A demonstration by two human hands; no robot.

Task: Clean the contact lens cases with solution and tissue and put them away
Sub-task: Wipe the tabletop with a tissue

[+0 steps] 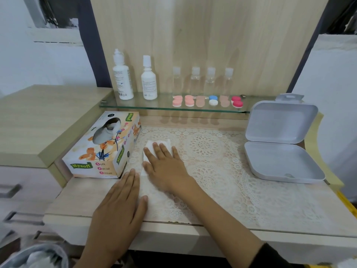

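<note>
Both hands lie flat with fingers spread on a white tissue (167, 142) on the lace mat (212, 151). The left hand (117, 206) presses the near edge and the right hand (164, 164) the far part, probably to smooth a work place. The lens cases (207, 100) wait on the glass shelf (135, 105) beside the solution bottles (123, 78). The grey box (280, 161) sits open, probably for storing them.

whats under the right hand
A white tissue lies flat on the lace mat under the right hand. Only its far and left edges show; the hand covers the rest, so its middle cannot be seen.
</note>
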